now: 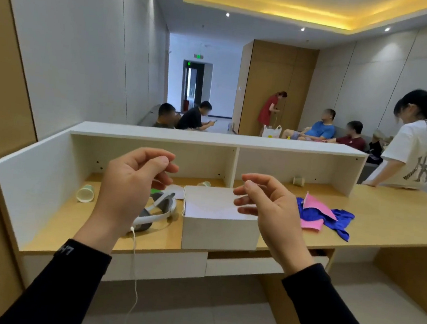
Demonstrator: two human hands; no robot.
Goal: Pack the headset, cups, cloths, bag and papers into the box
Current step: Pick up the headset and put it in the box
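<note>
We hold our left hand [136, 179] and right hand [268, 208] up over the desk [387, 216], palms turned toward each other. The fingers of both are loosely curled, and neither grips anything. Black sleeves [74, 279] cover both forearms.

The box [220, 229] sits open at the desk's front edge, below and between the hands. Its inside shows white, and we cannot tell whether that is paper or lining. The headset [159, 209] lies just left of the box, partly hidden by the left hand. Its cable [134, 259] hangs over the desk edge toward the floor. Behind the headset lies a white sheet [177, 191].

The left cup [85, 193] lies on its side well left of the headset, near the shelf's [209, 138] side wall. The middle cup [204, 184] sits behind the box, by the shelf's divider. The right cup [298, 181] lies on its side in the shelf's right compartment.

The pink cloth [318, 204] and blue cloth [338, 220] lie in a crumpled heap right of the box, pink over blue.

A drawer [248, 264] under the desk stands slightly open. A person [410, 155] in a white T-shirt stands at the desk's far right end, one hand resting on it.
</note>
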